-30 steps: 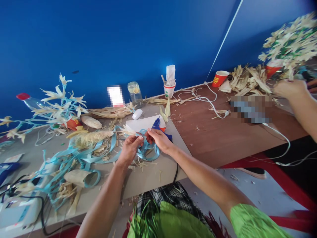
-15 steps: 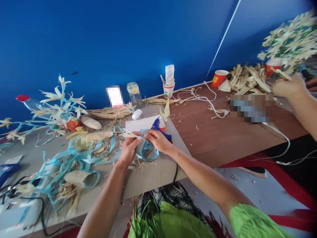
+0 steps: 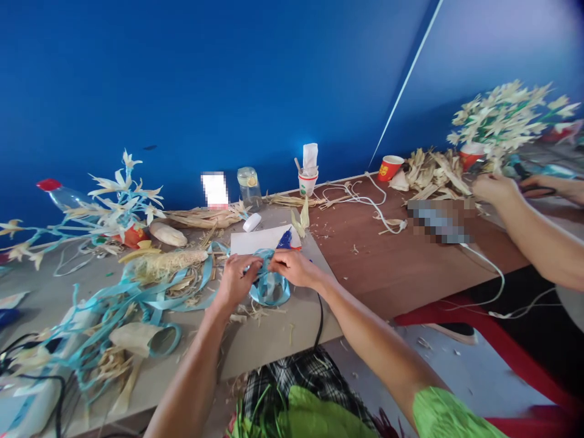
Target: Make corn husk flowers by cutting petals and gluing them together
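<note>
Nearest, a green cloth (image 3: 319,413) lies over a checked fabric (image 3: 292,374) on the person's lap, below the near edge of the grey table (image 3: 274,337); a black cord (image 3: 319,316) drops over that edge beside the right forearm. Just beyond, the left hand (image 3: 237,280) and the right hand (image 3: 294,267) meet over a loop of light-blue ribbon (image 3: 269,291) that rests on the grey table; the left hand's fingers are curled narrow on the loop's left side, and the right hand pinches it from the right, fingertips closed; the two hands nearly touch. To the near left lies a husk roll (image 3: 137,337) ringed with ribbon, amid a ribbon tangle (image 3: 132,298); farther left stands a dried cob bundle (image 3: 166,263). Behind the hands a white sheet (image 3: 255,239) lies flat, with a blue glue gun (image 3: 286,239) on its right part, partly hidden by the right hand. Farther on stand a glass jar (image 3: 249,185) and a paper cup (image 3: 308,181) stuffed with tissue; at far left a flower branch (image 3: 118,194) spreads beside a red-capped bottle (image 3: 64,193). To the right, a brown table (image 3: 387,261) carries a white cable (image 3: 365,194), a red cup (image 3: 389,167) and a husk pile (image 3: 433,173); there another person's hand (image 3: 495,187) reaches beneath a husk-flower bouquet (image 3: 506,118); whether it holds anything cannot be told.
</note>
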Motion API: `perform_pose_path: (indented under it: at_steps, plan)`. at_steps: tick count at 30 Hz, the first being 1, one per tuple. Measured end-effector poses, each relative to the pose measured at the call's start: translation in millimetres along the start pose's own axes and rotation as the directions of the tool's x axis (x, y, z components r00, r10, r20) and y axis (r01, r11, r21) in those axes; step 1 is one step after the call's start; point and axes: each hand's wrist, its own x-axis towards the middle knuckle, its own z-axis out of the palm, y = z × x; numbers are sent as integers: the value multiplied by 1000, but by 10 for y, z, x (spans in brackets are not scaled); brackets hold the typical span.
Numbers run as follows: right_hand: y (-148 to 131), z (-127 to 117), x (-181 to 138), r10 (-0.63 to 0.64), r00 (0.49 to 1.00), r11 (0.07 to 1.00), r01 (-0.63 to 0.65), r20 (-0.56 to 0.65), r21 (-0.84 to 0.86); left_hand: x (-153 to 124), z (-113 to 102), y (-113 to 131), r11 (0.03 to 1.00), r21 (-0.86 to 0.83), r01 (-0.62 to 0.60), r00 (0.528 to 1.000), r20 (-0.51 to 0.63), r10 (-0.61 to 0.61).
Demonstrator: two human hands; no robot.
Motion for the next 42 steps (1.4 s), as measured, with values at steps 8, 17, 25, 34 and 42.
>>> perform_pose_path:
  at_steps: [8, 17, 25, 34, 42]
  plan:
    - [-165, -91, 2, -8, 996, 992, 19, 89, -123, 17, -166, 148, 996, -86, 35, 937, 349, -3]
    - [-119, -41, 191, 123, 981, 986, -138, 148, 95, -20, -60, 20, 756, -534, 378, 913, 351, -209]
    - [5, -144, 390, 337, 910, 880, -213, -242, 424, -4, -258, -142, 397, -822, 407, 874, 225, -430]
    - [94, 6, 689, 333, 938, 922, -303, -95, 240, -68, -73, -43, 275, -828, 489, 868, 430, -249]
    - [-37, 163, 618, 128, 992, 987, -127, 1, -93, -157, 70, 131, 414, -629, 658, 647, 754, 118]
